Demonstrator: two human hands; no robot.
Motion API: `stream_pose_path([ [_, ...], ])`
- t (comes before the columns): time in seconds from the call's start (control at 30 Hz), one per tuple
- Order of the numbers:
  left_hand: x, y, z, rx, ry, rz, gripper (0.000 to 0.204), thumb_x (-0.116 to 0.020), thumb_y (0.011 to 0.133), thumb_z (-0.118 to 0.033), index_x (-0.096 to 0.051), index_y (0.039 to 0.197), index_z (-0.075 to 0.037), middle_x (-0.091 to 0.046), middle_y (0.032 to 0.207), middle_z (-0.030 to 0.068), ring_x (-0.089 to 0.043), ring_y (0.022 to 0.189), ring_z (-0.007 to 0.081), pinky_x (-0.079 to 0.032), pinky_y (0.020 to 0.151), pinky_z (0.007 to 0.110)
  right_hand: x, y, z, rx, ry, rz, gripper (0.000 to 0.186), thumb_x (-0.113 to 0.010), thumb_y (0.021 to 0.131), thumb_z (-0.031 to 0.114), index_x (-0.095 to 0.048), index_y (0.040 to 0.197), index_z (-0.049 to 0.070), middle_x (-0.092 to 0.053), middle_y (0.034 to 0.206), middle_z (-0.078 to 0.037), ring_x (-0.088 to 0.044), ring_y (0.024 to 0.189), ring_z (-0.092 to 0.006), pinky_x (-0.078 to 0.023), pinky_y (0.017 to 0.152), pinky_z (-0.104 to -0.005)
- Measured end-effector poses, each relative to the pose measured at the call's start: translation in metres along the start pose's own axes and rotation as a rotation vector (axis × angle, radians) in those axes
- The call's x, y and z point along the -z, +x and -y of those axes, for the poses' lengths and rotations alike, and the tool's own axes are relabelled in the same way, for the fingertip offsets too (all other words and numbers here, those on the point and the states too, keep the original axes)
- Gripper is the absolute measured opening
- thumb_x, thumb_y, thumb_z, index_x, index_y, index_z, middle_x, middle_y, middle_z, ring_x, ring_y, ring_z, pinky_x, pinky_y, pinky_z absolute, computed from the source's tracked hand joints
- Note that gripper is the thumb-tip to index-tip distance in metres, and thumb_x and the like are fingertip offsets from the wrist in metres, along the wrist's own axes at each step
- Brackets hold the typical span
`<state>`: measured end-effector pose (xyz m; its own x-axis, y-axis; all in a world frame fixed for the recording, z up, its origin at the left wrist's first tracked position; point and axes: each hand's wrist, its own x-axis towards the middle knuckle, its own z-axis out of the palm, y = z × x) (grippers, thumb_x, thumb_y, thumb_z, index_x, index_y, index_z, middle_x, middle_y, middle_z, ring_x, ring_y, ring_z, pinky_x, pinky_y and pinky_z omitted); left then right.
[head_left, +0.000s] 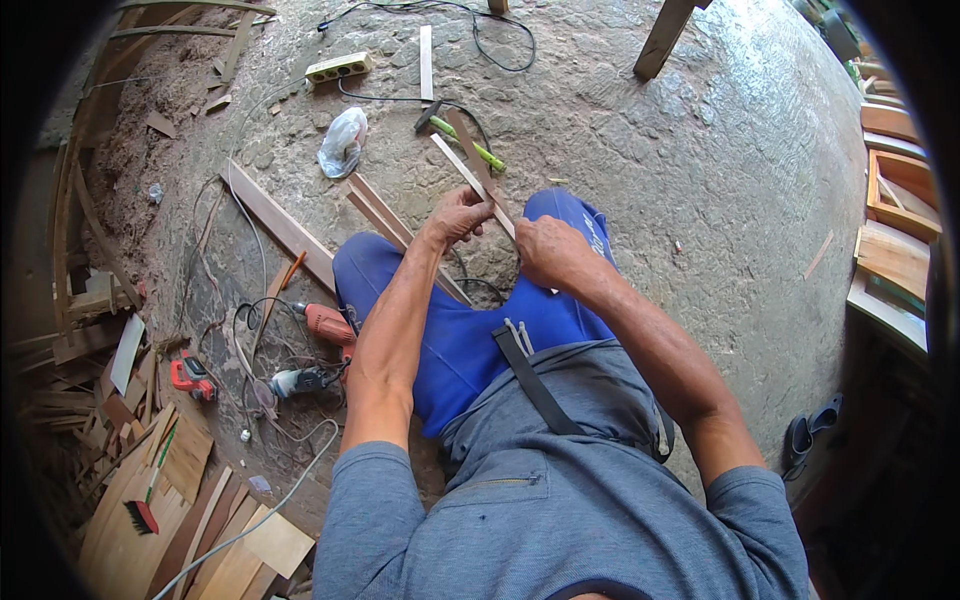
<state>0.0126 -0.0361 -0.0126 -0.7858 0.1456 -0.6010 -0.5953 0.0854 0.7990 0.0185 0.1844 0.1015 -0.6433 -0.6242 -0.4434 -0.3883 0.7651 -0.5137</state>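
Note:
Between my knees, my left hand [460, 217] is closed round a pale thin wooden strip [455, 162] and a darker brown strip [467, 145], which cross near its fingers. My right hand [553, 252] is curled into a fist at the near end of the pale strip, its fingertips partly hidden. A hammer [468, 143] with a green handle lies on the floor just beyond the strips. Beside my left knee, more wooden strips [378, 208] slant across my leg, and a long board [275, 222] lies further left.
Left of me on the floor are a red drill [327, 322], a grey-and-black power tool [298, 381], a red tool [192, 376] and tangled cords. Ahead lie a plastic bag [343, 143] and a power strip [339, 67]. Scrap boards [240, 560] fill the lower left; wooden frames [895, 250] stand right.

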Motion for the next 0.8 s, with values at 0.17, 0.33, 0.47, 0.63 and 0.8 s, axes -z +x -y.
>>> stream_pose_path([
  [0.17, 0.000, 0.003, 0.006, -0.033, 0.014, 0.000, 0.037, -0.078, 0.088, -0.038, -0.064, 0.102, -0.008, -0.062, 0.078, -0.0018, -0.058, 0.059, 0.0071, -0.042, 0.043, 0.021, -0.015, 0.022, -0.003, -0.055, 0.049, -0.115, 0.017, -0.055, 0.086, 0.007, -0.066, 0.091, -0.006, -0.071, 0.096, -0.027, -0.071, 0.092, -0.0427, -0.058, 0.078, -0.0513],
  [0.33, 0.004, 0.005, 0.008, -0.009, -0.026, -0.006, 0.030, -0.072, 0.093, -0.035, -0.064, 0.102, -0.007, -0.063, 0.077, -0.0013, -0.057, 0.057, 0.0076, -0.042, 0.042, 0.022, -0.010, 0.025, -0.001, -0.006, 0.046, -0.025, 0.020, -0.052, 0.087, 0.007, -0.061, 0.097, -0.007, -0.069, 0.089, -0.029, -0.070, 0.089, -0.0451, -0.056, 0.077, -0.0537],
  [0.47, 0.001, 0.012, 0.008, -0.002, 0.048, -0.074, 0.036, -0.056, 0.101, -0.042, -0.065, 0.102, -0.007, -0.067, 0.078, 0.0029, -0.057, 0.054, 0.0094, -0.041, 0.040, 0.023, -0.005, 0.002, -0.004, -0.036, 0.015, -0.031, 0.023, -0.052, 0.089, 0.008, -0.057, 0.105, -0.008, -0.070, 0.093, -0.030, -0.070, 0.089, -0.0459, -0.056, 0.077, -0.0545],
  [0.63, -0.014, 0.034, 0.016, -0.019, 0.245, -0.302, 0.055, -0.034, 0.105, -0.047, -0.067, 0.100, -0.004, -0.069, 0.075, 0.0111, -0.063, 0.055, 0.0229, -0.050, 0.054, 0.037, -0.013, -0.018, -0.002, -0.087, 0.035, -0.001, 0.032, -0.050, 0.091, 0.007, -0.048, 0.119, -0.008, -0.069, 0.089, -0.032, -0.070, 0.087, -0.0472, -0.055, 0.075, -0.0559],
  [0.8, -0.021, 0.042, 0.008, 0.004, 0.464, -0.406, 0.055, -0.036, 0.105, -0.044, -0.068, 0.095, -0.001, -0.071, 0.080, 0.0167, -0.067, 0.068, 0.0298, -0.052, 0.063, 0.042, -0.009, -0.022, 0.004, -0.096, -0.016, -0.015, 0.032, -0.048, 0.092, 0.006, -0.047, 0.120, -0.007, -0.069, 0.089, -0.031, -0.070, 0.086, -0.0468, -0.055, 0.076, -0.0561],
])
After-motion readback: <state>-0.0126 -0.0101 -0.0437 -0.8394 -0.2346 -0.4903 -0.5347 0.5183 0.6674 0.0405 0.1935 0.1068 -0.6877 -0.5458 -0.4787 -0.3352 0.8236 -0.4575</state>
